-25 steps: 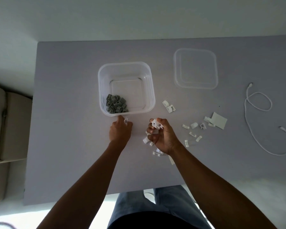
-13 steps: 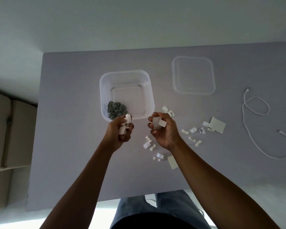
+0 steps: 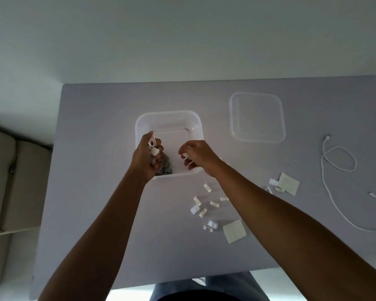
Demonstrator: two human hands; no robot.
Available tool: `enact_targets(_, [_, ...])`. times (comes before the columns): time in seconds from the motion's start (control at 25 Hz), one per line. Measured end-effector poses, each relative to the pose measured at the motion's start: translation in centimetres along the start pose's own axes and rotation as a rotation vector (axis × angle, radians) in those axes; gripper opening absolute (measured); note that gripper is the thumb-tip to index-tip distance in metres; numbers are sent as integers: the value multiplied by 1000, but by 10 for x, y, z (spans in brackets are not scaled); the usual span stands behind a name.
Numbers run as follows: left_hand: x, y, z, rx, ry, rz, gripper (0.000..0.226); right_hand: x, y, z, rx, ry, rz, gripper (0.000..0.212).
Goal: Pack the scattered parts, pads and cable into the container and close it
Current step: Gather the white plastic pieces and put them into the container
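Head view. Both forearms are reaching forward from the bottom edge and converging over the clear container (image 3: pixel 168 121), which is sitting open near the middle of the grey table (image 3: pixel 96 137). The left hand (image 3: pixel 144 157) is hovering above the container's left half, its fingers curling round several small white parts (image 3: pixel 154 151), one flat square piece showing between thumb and fingers. The right hand (image 3: pixel 201 157) is hanging over the container's near right corner, knuckles up, its fingertips pinching a small white piece (image 3: pixel 185 156). Grey clips (image 3: pixel 166 167) are lying inside against the near wall, partly hidden by the left hand.

The table is running wide across the frame, with a pale wall beyond its far edge and a beige cushioned seat (image 3: pixel 11 181) standing at the left. The person's dark lap is showing below the near edge.

The lid (image 3: pixel 257 117) is lying flat to the right of the container, well apart from it. Loose white pieces (image 3: pixel 201 205) are scattering on the table under the right forearm; a square pad (image 3: pixel 234 231) is lying just beside them, a corner pointing toward the near edge. A second pad (image 3: pixel 289 183) is resting farther right. The white cable (image 3: pixel 334 161) is lying at the far right, looped once, its long run heading from the far side toward the near side.
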State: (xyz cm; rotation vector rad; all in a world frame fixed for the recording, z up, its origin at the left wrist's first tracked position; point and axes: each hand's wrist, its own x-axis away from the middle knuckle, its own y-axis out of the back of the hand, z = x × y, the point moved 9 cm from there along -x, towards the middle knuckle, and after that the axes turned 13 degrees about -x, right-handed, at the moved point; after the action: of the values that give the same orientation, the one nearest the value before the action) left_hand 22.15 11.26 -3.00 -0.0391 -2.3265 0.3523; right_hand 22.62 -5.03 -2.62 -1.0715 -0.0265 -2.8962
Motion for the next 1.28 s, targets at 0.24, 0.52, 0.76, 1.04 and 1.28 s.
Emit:
enact_targets(0.24, [-29, 14, -2, -44, 58, -112, 33, -40, -31, -18, 837, 127, 169, 17])
enact_targets(0.52, [-47, 14, -4, -291, 39, -187, 34, -44, -42, -28, 1163, 162, 179, 33])
enact_targets(0.76, [-64, -2, -14, -658, -116, -260, 38, -16, -23, -18, 888, 309, 138, 32])
enact_targets(1.04, [-70, -63, -3, -1288, -435, -194, 38, 50, 96, 4, 216, 596, -467, 13])
enact_targets(1.28, [-61, -92, 22, -1496, -575, -84, 29, 36, 144, -68, 325, 327, -573, 17])
